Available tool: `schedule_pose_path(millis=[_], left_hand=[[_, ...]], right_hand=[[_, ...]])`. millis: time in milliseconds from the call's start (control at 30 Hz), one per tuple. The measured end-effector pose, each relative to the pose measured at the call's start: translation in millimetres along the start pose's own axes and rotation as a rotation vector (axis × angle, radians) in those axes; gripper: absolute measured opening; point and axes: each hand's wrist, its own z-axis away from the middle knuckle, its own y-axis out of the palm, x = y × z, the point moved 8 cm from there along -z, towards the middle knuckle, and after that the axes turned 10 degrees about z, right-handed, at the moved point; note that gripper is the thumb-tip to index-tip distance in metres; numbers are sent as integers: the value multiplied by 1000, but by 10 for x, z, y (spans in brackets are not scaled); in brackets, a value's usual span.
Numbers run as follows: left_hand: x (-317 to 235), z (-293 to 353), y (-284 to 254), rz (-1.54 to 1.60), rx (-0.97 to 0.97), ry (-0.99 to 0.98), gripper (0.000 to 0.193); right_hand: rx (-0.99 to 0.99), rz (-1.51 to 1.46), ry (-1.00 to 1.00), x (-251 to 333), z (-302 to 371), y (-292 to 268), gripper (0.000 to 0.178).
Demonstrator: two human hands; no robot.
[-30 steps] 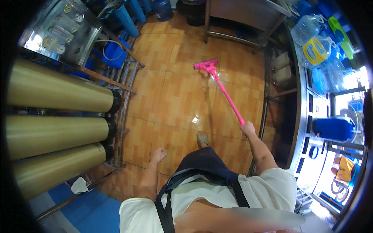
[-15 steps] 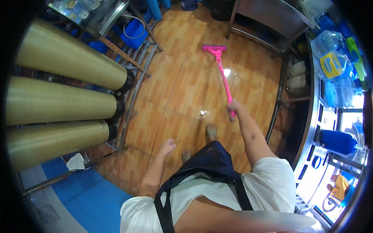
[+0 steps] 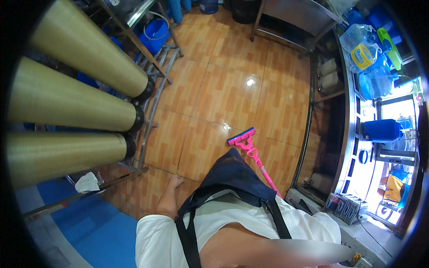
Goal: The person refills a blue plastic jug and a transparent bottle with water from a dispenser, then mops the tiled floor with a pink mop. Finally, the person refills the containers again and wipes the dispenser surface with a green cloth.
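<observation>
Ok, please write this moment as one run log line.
left hand: nothing visible held; right hand: not in view; pink mop: head beyond dark apron, handle end hidden by white shirt

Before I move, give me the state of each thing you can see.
Mop: head out front, handle end hidden.
Left hand: hanging low, nothing visible in it.
Right hand: out of view.
White cloth: crumpled.
Floor: shiny; wetness unclear.
Tanks: three, side by side.
Clear bottles: grouped together.
Blue bucket: contents unclear.
</observation>
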Motion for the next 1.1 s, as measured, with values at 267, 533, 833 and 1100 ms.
schedule_pose_path(millis=[267,533,833,1100], left_hand=[[71,-562,-136,76,-48,155,34],[-613,-645,-1155,186,-245,261,37],[-166,-362,-2019,401,-412,180,37],[684,-114,-1297,666,-293,24,29]], right_hand=[[-99,4,26,1122,9,-242,33],[-132,-222,-180,4287,-1166,-1124,37],[242,-891,-566,9373,-1904,-3156,5],[129,-671,-757,9755,-873,-2268,12]])
